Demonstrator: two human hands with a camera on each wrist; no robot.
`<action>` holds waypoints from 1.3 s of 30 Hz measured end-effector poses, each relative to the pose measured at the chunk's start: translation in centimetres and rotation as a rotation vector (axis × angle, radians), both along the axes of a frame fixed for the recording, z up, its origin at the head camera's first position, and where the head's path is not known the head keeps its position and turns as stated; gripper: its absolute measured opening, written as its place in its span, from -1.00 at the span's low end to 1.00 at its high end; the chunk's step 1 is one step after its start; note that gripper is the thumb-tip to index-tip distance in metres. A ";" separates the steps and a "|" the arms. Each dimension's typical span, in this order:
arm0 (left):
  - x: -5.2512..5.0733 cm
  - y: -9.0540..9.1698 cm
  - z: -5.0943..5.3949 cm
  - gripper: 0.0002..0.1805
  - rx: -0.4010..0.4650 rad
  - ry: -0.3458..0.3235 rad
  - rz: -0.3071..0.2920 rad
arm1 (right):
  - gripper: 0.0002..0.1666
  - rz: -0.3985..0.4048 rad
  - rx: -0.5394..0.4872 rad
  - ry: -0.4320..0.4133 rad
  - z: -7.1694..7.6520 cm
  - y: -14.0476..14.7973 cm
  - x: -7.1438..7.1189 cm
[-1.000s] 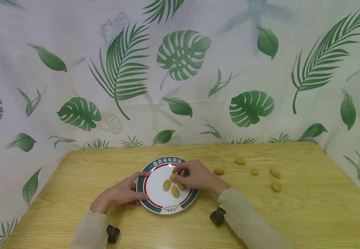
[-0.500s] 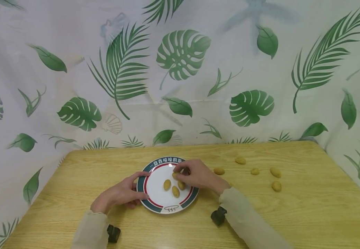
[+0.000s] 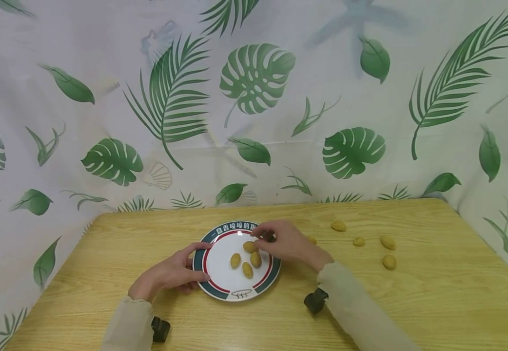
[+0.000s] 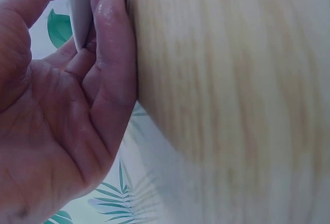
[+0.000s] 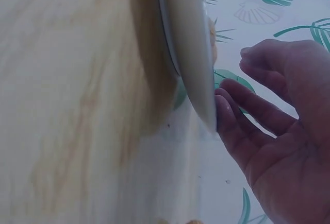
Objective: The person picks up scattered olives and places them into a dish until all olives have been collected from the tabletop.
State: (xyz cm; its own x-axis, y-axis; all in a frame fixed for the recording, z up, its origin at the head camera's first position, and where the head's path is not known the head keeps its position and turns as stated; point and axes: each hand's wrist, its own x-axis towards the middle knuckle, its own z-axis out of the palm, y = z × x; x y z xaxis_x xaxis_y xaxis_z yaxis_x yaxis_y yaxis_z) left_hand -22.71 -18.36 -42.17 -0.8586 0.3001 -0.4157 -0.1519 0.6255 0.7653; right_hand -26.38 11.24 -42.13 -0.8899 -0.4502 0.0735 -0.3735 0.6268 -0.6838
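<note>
A white plate (image 3: 223,280) with a dark teal rim band and a red ring lies on the table. My left hand (image 3: 172,268) grips its left rim, thumb and index finger over the edge; in the left wrist view other fingers curl beneath the plate (image 4: 78,7). Several small yellow-brown oval lumps, potato-like, lie on the plate, among them an upper one (image 3: 250,247) and a left one (image 3: 235,261). My right hand (image 3: 286,241) hovers over the right rim beside the upper lump. In the right wrist view its thumb and fingers (image 5: 263,110) stand apart, holding nothing, lower fingertips by the rim.
Several more yellow-brown lumps lie on the wooden table (image 3: 412,302) to the right, including a far one (image 3: 338,226) and a near one (image 3: 389,262). One lump (image 3: 311,239) is partly hidden behind my right hand. A leaf-print cloth (image 3: 280,170) hangs behind the table.
My right hand has let go of the upper lump, which now lies on the plate, and has drawn back slightly to the right. My left hand keeps its grip on the rim.
</note>
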 end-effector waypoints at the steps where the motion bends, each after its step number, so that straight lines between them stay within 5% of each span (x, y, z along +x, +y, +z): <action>1: 0.0 0.0 0.0 -0.17 0.002 0.001 -0.004 | -0.75 0.001 -0.005 0.002 0.1 0.1 0.0; 26: 0.1 0.1 0.0 -0.16 0.014 0.002 -0.010 | -0.71 -0.011 -0.034 0.089 2.1 4.5 1.0; 39: 0.0 0.1 0.1 -0.18 0.011 -0.002 -0.003 | -0.73 -0.030 -0.039 0.134 1.8 7.0 1.4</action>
